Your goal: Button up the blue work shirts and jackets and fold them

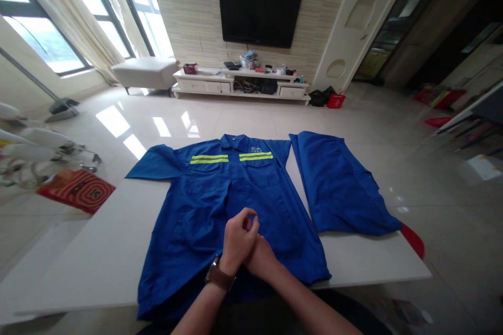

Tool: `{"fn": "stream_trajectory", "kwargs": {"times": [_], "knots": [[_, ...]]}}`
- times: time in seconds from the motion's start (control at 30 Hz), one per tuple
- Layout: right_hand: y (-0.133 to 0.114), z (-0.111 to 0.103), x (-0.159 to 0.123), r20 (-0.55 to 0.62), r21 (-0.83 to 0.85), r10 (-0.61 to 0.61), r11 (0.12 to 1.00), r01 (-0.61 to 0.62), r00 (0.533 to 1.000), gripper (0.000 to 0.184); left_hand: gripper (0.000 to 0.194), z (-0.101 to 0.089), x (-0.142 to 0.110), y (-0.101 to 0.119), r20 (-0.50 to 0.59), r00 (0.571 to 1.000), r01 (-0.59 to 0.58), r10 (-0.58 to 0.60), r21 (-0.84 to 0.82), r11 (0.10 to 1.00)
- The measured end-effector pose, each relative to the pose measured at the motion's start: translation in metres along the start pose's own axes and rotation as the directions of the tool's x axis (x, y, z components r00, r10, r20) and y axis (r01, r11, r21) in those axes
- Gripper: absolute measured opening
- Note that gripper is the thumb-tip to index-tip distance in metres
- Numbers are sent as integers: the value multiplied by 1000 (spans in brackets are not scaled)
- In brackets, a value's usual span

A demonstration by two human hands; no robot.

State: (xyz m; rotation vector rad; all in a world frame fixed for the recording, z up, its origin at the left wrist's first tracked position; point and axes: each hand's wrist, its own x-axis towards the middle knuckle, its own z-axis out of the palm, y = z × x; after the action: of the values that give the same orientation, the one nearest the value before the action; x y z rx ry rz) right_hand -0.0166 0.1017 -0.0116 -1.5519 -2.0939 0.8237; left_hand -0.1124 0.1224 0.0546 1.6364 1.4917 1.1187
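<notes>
A blue work jacket (271, 209) lies spread front-up on the white table (90, 251), its collar at the far side. Yellow-green reflective strips cross its chest above two flap pockets. Over the lower front of the jacket, my two hands are together at the wrists. My left hand (239, 234), with a brown-strapped watch (220, 275) at the wrist, has its fingers curled in a loose ring with nothing visible inside. Partly behind it is my right hand (261, 256), its fingers hidden. To the right lies a folded blue garment (341, 188), apart from my hands.
A red patterned bag (78, 188) is beside the table's left edge. Part of a red seat (412, 241) shows at the right corner. Beyond the tiled floor stand a white TV cabinet (204, 85) and a white bench (145, 69), with a television (259, 5) on the wall.
</notes>
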Motion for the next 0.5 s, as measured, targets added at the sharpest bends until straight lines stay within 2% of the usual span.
{"fn": "stream_trajectory", "kwargs": {"times": [0.07, 0.1, 0.17, 0.2, 0.27, 0.33, 0.4, 0.43, 0.47, 0.5], "knots": [[0, -14, 8, -47, 85, 68, 994, -64, 997, 18, 34, -6, -1, 3, -27, 999, -20, 18, -80, 997], [-1, -21, 11, -81, 140, 106, 986, -94, 991, 17, 42, -9, -1, 3, -7, 1000, -18, 17, -124, 992], [-2, -35, 15, -163, 243, 177, 961, -134, 971, 18, 55, -15, 0, 1, 119, 993, 52, -26, -222, 974], [-2, -41, 17, -199, 282, 203, 949, -142, 959, 18, 59, -17, 1, -1, 218, 973, 126, -70, -257, 958], [-3, -52, 19, -264, 340, 231, 931, -134, 936, 18, 67, -17, 3, -6, 414, 893, 305, -177, -266, 915], [-4, -60, 21, -328, 371, 229, 923, -98, 917, 19, 75, -13, 5, -12, 521, 798, 470, -303, -223, 854], [-5, -65, 22, -383, 362, 201, 931, -54, 902, 21, 79, -8, 6, -18, 533, 728, 609, -431, -214, 764], [-6, -66, 22, -405, 342, 184, 939, -38, 896, 21, 79, -5, 7, -21, 517, 706, 660, -483, -233, 714], [-6, -67, 22, -420, 319, 168, 947, -28, 892, 21, 78, -4, 7, -22, 493, 694, 693, -525, -262, 671], [-6, -68, 22, -429, 296, 154, 955, -23, 890, 20, 76, -2, 8, -23, 452, 701, 702, -552, -301, 645]]}}
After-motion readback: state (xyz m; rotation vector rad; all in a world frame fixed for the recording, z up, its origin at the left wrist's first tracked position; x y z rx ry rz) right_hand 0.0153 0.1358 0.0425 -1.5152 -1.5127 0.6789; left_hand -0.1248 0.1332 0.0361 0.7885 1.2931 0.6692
